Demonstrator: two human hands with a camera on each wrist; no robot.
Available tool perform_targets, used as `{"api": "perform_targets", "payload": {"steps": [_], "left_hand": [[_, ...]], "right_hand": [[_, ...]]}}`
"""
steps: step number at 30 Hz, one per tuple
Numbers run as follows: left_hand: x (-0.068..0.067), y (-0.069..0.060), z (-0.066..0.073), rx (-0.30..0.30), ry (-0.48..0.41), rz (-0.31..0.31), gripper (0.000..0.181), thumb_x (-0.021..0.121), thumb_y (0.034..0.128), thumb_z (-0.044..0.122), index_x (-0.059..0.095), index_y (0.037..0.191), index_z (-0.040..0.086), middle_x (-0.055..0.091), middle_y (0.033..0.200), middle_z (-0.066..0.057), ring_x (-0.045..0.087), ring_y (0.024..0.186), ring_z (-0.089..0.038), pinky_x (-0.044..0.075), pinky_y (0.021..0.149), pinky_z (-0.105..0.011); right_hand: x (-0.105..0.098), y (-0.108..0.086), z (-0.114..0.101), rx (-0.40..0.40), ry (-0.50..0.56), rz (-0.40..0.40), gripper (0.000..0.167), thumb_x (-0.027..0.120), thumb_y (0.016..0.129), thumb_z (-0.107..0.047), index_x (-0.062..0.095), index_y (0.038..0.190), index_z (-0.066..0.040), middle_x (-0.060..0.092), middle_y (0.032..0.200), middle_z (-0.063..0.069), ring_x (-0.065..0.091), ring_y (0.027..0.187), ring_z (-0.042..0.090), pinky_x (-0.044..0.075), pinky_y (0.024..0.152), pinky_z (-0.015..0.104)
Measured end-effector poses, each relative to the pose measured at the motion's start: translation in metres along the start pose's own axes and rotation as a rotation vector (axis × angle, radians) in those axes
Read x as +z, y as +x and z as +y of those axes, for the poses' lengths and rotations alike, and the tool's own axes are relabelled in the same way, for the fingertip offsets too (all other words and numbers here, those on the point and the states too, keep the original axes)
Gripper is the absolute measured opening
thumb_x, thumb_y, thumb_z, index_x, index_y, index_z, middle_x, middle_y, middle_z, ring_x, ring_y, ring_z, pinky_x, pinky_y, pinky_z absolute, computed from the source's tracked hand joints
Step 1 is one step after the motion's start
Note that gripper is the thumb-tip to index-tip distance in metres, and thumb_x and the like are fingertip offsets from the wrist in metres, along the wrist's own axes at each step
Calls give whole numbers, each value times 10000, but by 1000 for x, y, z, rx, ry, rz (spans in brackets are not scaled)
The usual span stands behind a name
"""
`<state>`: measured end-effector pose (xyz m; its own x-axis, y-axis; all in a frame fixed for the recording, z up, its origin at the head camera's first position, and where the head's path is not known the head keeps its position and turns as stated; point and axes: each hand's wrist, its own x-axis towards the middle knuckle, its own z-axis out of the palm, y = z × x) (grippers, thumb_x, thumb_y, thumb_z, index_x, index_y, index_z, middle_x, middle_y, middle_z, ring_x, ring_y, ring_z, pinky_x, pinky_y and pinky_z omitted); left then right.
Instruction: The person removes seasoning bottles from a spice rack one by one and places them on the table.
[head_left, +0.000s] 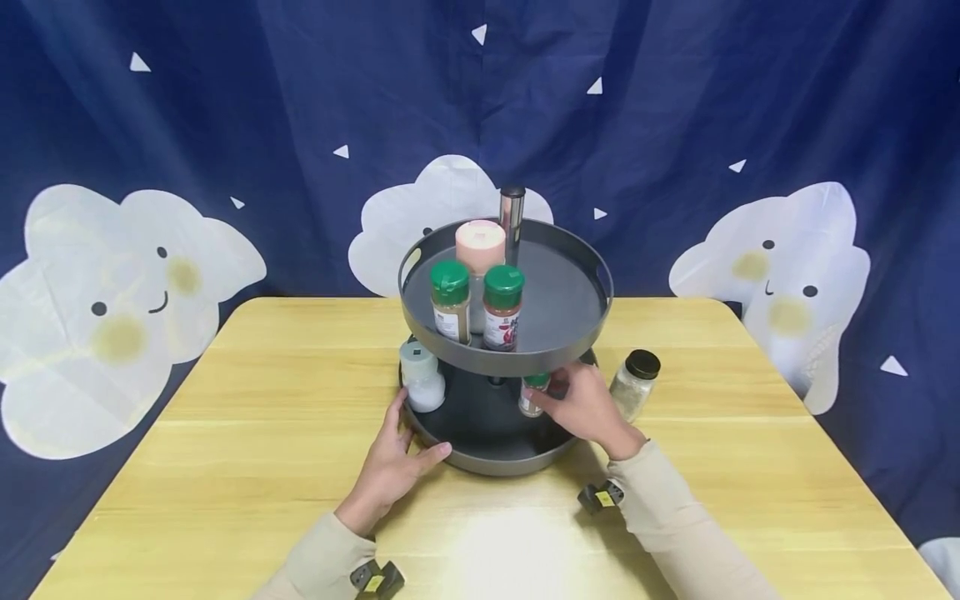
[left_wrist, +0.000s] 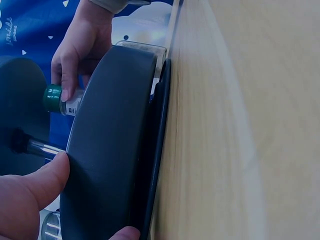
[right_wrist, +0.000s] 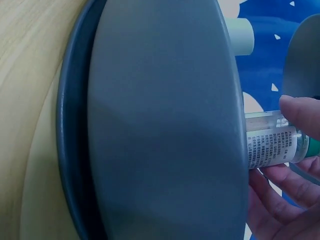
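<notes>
On the lower tier (head_left: 487,425) of a dark grey two-tier turntable rack, my right hand (head_left: 588,404) pinches a small clear spice jar (head_left: 531,398) with a green lid. A printed label shows on that jar (right_wrist: 272,146) in the right wrist view, and its base sits behind the tier's wall. My left hand (head_left: 393,471) rests against the lower tier's front left rim, fingers spread and fairly straight, thumb touching the rim. Just beyond its fingertips stands a white-capped bottle (head_left: 422,379) with white contents.
The upper tier (head_left: 555,308) overhangs the right hand and bears two green-lidded spice jars (head_left: 502,308) and a pink-capped bottle (head_left: 480,246). A metal post (head_left: 512,218) rises through it. Right of the rack, a black-lidded glass jar (head_left: 634,385) stands on the wooden table (head_left: 225,433).
</notes>
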<state>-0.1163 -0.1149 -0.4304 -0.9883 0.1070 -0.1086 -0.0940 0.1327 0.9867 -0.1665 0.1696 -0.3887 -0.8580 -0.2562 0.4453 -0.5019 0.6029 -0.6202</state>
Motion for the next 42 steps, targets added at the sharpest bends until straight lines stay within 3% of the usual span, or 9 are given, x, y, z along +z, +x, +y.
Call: {"api": "perform_targets", "payload": {"steps": [22, 42], "left_hand": [[1, 2, 0, -2, -7, 4, 1098, 824, 782, 116, 53, 1564, 144, -20, 1606, -158, 127, 1397, -502, 415, 1014, -474], [2, 2, 0, 2, -14, 9, 1091, 820, 783, 103, 60, 1564, 145, -10, 1605, -163, 137, 1394, -504, 416, 1012, -473]], "right_hand": [[-11, 1, 2, 87, 75, -18, 299, 786, 782, -92, 596, 1005, -33, 674, 784, 49, 704, 757, 192, 590, 697, 295], [-23, -2, 8, 39, 64, 52, 357, 790, 761, -65, 586, 1054, -47, 673, 857, 96, 673, 764, 209, 592, 702, 322]]}}
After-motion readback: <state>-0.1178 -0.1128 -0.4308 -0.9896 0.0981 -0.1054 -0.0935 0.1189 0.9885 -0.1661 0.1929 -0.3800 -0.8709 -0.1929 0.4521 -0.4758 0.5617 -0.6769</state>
